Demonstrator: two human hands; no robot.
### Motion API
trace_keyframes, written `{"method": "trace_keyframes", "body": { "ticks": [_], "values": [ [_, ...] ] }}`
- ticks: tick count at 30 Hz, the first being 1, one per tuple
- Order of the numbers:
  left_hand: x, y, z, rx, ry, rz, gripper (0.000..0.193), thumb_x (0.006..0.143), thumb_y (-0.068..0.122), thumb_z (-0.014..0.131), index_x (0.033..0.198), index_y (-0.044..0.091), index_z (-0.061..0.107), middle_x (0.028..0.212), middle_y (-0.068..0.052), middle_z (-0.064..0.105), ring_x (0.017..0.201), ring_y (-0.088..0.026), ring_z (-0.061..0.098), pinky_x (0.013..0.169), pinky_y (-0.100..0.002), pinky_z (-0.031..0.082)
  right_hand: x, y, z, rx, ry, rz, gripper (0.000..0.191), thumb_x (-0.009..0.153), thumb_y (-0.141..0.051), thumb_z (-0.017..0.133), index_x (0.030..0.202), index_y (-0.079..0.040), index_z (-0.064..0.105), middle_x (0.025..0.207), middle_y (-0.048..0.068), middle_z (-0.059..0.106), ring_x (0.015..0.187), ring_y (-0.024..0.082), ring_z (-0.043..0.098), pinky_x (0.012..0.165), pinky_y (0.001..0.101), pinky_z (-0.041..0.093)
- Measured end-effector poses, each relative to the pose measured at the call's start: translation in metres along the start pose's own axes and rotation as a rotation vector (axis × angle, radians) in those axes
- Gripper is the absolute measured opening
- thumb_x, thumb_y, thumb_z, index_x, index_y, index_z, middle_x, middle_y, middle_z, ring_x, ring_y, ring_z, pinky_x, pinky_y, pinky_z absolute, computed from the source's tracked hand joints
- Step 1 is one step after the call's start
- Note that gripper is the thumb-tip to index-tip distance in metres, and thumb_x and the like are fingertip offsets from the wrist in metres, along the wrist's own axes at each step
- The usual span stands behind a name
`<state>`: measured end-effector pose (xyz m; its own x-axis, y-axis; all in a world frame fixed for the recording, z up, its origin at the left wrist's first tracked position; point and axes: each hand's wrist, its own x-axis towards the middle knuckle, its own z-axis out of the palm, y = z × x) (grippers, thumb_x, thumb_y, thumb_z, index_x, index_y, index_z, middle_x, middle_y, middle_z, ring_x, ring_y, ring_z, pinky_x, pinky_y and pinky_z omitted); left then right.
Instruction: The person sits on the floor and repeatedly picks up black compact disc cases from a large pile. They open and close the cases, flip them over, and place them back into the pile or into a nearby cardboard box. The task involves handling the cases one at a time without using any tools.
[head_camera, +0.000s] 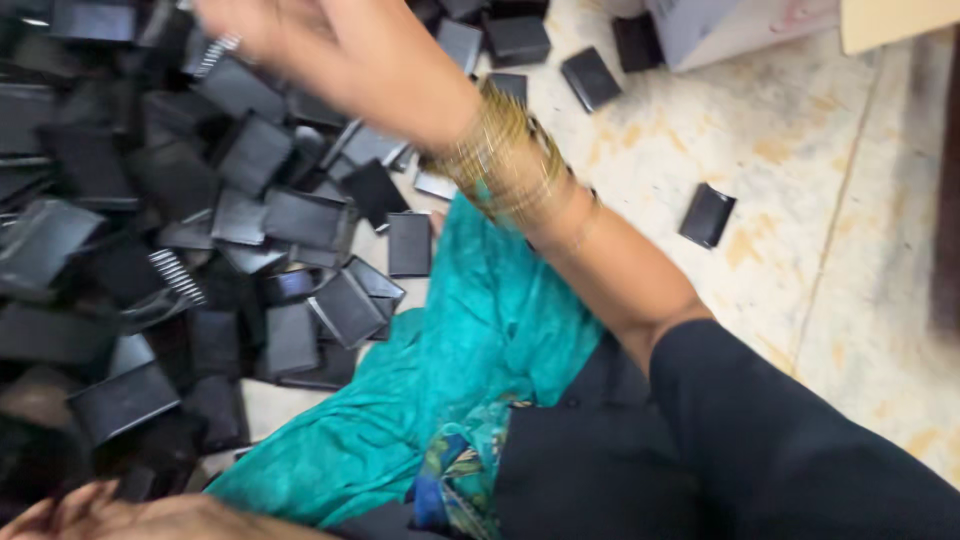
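Left hand (95, 515): at the near left edge, only partly in frame — open or closed cannot be told.
Black plates (250, 230): a loose pile on the left, some with coiled springs.
Right hand (290, 40): blurred, reaching far over the pile — grip unclear.
Gold bangles (505, 160): stacked on that wrist.
Teal cloth (450, 380): centre, near.
Stray plate (707, 215): alone on the floor, right.

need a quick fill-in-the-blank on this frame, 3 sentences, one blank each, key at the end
1. The right hand reaches over a heap of flat ____-coloured plastic pieces on the floor.
2. The right wrist wears a stack of ____-coloured bangles.
3. The cloth draped over the person's lap is ____ in colour.

Missing words: black; gold; teal
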<state>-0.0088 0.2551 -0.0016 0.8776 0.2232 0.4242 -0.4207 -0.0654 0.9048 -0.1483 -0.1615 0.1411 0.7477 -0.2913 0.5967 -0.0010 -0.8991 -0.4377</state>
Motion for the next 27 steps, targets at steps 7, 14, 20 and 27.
{"method": "trace_keyframes", "body": {
  "ticks": [7, 14, 20, 27],
  "values": [
    [0.009, 0.008, 0.019, -0.025, -0.155, -0.111, 0.01, 0.109, 0.017, 0.056, 0.108, 0.008, 0.053, 0.096, -0.007, 0.059, 0.076, -0.016, 0.056, 0.066, -0.029, 0.051, -0.288, 0.107, -0.087, -0.693, -0.191, 0.896, 0.082, 0.097, -0.059, 0.073, 0.15, 0.0, 0.048, 0.145, 0.033, 0.05, 0.133, 0.054, 0.045, 0.112, 0.0564, 0.035],
    [-0.027, -0.012, 0.078, -0.116, -0.516, -0.178, 0.004, 0.113, 0.008, 0.058, 0.111, 0.004, 0.059, 0.098, -0.005, 0.062, 0.081, -0.012, 0.06, 0.072, -0.025, 0.053, -0.434, 0.165, -0.112, -0.561, -0.355, 1.576, 0.098, 0.087, -0.056, 0.072, 0.159, -0.003, 0.033, 0.155, 0.038, 0.039, 0.141, 0.052, 0.043, 0.116, 0.0568, 0.039],
    [-0.07, 0.011, 0.108, 0.322, -0.781, 0.096, 0.008, 0.105, 0.005, 0.06, 0.104, -0.001, 0.065, 0.093, -0.01, 0.064, 0.081, -0.022, 0.062, 0.074, -0.036, 0.05, -0.271, 0.178, -0.071, 0.528, -0.109, 0.684, 0.066, 0.114, -0.043, 0.049, 0.164, -0.003, 0.034, 0.154, 0.009, 0.045, 0.131, 0.019, 0.048, 0.109, 0.0331, 0.046],
    [-0.071, 0.026, 0.115, 0.395, -0.919, 0.199, 0.008, 0.1, 0.005, 0.061, 0.102, -0.001, 0.066, 0.097, -0.017, 0.065, 0.086, -0.033, 0.065, 0.075, -0.041, 0.05, -0.203, 0.258, -0.107, -0.437, -0.234, 0.895, 0.092, 0.085, -0.067, 0.074, 0.146, -0.001, 0.053, 0.129, 0.031, 0.056, 0.113, 0.044, 0.054, 0.096, 0.052, 0.045]
  ]
}}
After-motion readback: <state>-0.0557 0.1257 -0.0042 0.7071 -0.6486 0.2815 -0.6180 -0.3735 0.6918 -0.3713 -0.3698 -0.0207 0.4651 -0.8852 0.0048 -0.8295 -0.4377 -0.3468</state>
